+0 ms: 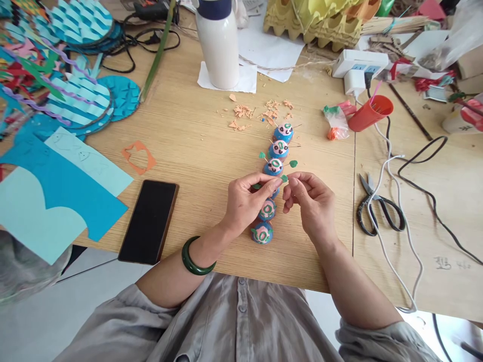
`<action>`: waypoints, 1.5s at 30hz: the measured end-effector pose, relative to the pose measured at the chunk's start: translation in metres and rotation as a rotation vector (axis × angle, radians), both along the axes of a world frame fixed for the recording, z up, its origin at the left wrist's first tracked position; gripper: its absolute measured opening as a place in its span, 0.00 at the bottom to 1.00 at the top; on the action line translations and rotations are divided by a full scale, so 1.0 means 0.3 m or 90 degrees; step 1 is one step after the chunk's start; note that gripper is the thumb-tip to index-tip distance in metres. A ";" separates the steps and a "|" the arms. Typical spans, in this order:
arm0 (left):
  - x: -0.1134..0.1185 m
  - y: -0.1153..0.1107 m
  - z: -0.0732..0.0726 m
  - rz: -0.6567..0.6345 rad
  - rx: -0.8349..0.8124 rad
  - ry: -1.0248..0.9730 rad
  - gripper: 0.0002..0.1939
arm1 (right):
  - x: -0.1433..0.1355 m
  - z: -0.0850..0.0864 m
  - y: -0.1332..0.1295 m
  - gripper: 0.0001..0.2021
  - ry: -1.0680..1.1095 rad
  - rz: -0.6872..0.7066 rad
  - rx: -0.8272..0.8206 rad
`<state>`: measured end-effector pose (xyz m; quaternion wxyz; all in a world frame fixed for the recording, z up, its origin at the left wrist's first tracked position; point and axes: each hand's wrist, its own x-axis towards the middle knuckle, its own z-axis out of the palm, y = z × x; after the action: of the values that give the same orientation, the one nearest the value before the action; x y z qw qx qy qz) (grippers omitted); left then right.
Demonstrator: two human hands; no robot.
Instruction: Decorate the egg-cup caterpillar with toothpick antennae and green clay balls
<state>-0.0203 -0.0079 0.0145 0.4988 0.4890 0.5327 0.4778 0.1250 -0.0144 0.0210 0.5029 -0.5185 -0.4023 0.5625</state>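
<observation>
A row of several small blue balls with pink faces [284, 132] runs down the table in front of me, each decorated with green and dark marks. Thin sticks poke out of the upper ones, and the third from the top has green blobs [293, 164] on its stick ends. My left hand [243, 203] reaches over the row and pinches a small green clay piece [284, 178] between thumb and fingertips. Close beside it, my right hand [313, 206] has thumb and forefinger pressed together; whatever is between them is too small to name. The hands partly cover the middle balls.
Left lie a phone [149, 221], blue paper sheets [81, 188] and an orange cutout [139, 157]. Behind the row are orange crumbs [243, 110] and a white flask [218, 50]. Scissors [377, 203], cables, a red cup [372, 113] and a power strip [360, 63] are right.
</observation>
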 end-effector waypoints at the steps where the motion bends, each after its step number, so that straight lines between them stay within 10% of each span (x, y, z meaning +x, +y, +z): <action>1: 0.001 0.000 0.001 -0.005 -0.008 -0.004 0.13 | 0.000 -0.002 0.000 0.15 -0.004 -0.002 0.004; 45: 0.009 0.004 -0.030 -0.005 -0.062 -0.137 0.16 | -0.005 -0.004 -0.006 0.16 0.035 0.069 -0.053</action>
<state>-0.0177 -0.0066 0.0056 0.5783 0.4117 0.4969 0.4992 0.1235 -0.0163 0.0199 0.4604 -0.5006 -0.3926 0.6190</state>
